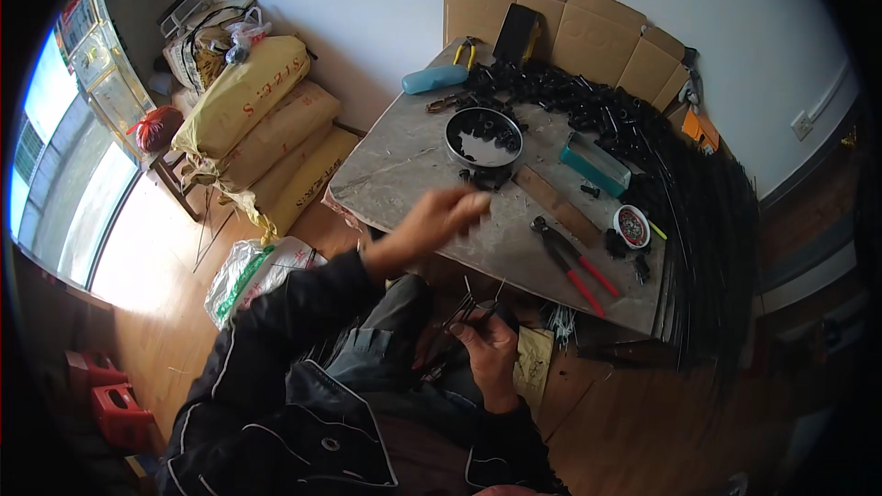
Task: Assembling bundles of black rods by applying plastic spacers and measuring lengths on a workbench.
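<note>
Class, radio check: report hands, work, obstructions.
Left hand over table, grip unclear. Right hand holding thin dark rods. Possible obstruction: bowl of black pieces just beyond left hand.

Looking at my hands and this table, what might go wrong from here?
The thin rods in the right hand stick out and might poke a finger.
The red-handled pincers lie near the table's front edge and could get knocked off.
The open round bowl could spill its black parts if bumped.

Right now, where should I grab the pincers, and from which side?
Probably by the red handles, from the near edge of the table: the pincers lie flat, dark head pointing away, handles reaching toward that edge.
</note>
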Motion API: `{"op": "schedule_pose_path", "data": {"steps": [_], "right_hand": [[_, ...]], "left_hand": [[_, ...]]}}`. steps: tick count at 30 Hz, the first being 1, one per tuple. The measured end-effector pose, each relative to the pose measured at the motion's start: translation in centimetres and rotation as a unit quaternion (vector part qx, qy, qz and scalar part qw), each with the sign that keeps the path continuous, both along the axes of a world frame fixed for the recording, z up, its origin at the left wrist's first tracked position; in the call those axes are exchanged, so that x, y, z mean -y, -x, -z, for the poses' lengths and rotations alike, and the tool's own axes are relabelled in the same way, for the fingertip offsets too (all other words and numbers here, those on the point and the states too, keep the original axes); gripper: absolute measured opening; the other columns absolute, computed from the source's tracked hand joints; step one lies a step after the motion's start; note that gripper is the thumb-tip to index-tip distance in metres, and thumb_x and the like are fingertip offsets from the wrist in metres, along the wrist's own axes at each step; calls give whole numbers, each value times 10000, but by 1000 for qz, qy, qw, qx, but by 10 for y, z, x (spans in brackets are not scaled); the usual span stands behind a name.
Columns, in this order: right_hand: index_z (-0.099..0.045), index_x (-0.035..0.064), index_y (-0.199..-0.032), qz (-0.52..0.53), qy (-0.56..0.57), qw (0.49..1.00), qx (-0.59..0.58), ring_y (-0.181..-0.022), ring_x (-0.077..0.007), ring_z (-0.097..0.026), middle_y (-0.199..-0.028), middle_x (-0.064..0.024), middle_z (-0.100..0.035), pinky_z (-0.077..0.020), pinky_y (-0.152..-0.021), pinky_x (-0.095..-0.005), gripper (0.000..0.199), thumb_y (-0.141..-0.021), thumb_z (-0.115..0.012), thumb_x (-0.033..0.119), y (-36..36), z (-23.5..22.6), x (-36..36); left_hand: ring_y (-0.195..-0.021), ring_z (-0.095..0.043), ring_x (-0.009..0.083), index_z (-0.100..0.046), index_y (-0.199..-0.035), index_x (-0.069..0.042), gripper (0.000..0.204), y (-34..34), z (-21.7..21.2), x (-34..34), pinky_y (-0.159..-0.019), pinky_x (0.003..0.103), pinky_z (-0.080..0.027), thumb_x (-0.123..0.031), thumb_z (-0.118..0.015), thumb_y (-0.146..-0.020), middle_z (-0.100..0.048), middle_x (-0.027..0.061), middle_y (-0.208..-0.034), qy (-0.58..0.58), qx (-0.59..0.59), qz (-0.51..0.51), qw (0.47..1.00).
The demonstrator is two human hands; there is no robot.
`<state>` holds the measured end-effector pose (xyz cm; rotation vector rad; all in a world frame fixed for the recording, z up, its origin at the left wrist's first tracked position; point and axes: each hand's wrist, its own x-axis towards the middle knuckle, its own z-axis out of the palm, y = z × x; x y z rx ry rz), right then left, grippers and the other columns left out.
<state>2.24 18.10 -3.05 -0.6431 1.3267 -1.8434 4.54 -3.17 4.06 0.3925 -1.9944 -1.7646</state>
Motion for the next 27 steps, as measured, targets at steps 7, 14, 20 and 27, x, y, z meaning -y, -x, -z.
{"op": "schedule_pose_path", "data": {"steps": [7,14,20,27], "right_hand": [[-572,-28,-879,-15,-7,998,52,-829,-204,-634,-894,-129,-641,-521,-804,-330,107,-830,-643,-90,16,14,13],[-622,-10,-902,-8,2,997,81,-863,-127,-614,-919,-68,-665,-488,-819,-279,81,-842,-661,-47,34,18,12],[-546,1,-900,29,-19,990,135,-793,-246,-632,-893,-129,-630,-529,-740,-390,152,-819,-626,-100,42,18,19],[-568,-18,-897,21,15,994,106,-781,-225,-629,-872,-128,-640,-523,-726,-364,86,-855,-641,1,51,23,18]], "left_hand": [[-905,-623,322,-688,-964,-76,246,127,17,132,-783,414,-505,-227,-697,-770,-611,143,-970,432,74,-147,887],[-960,-602,317,-630,-960,-83,266,145,45,142,-793,427,-495,-240,-698,-756,-594,123,-986,530,167,-143,819],[-773,-633,295,-562,-915,-48,295,133,31,132,-676,399,-501,-228,-731,-751,-609,113,-791,484,6,-175,858],[-663,-533,72,-651,-984,-81,248,59,-18,16,-585,236,-441,-292,-697,-862,-600,-32,-771,-14,79,230,970]]}}
